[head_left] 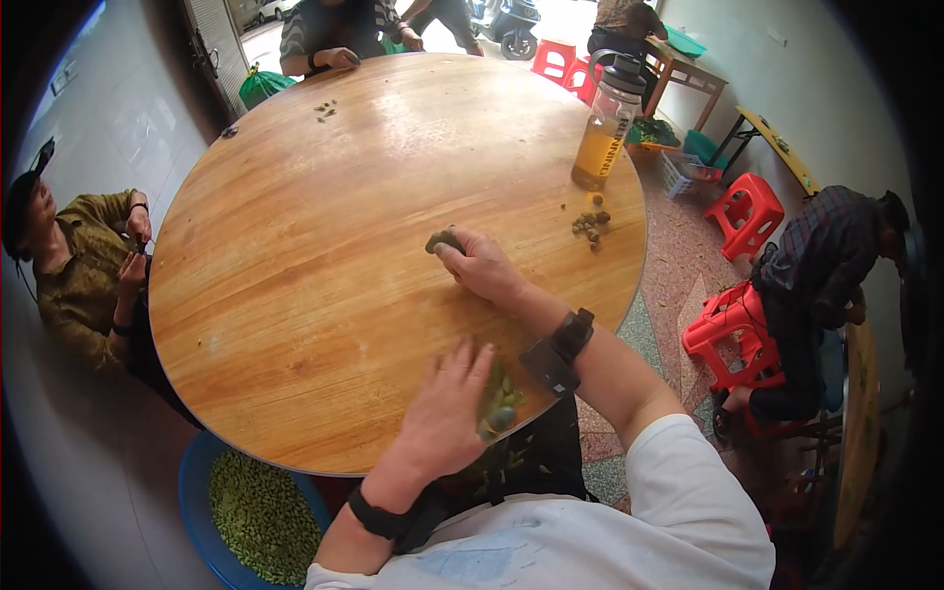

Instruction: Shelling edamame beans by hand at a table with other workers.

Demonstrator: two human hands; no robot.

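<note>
My left hand [447, 408] lies low over the near right part of the round wooden table [295, 265], slightly blurred, its fingers stretched out. Beside it, near the table's edge, are green pods or husks [506, 385], partly hidden by the hand. At its thumb shows a grey-green rounded thing [500, 420], whose kind I cannot tell. My right hand [482, 265] is closed above the table's middle, with a dark greenish lump [442, 240] at the fingertips; whether it is held or worn is unclear.
A tall bottle of amber drink [598, 147] stands near the far right edge, with small brown lumps [590, 224] before it. A blue tub of shelled green beans [261, 516] sits below at left. People sit around; red stools [733, 334] stand to the right.
</note>
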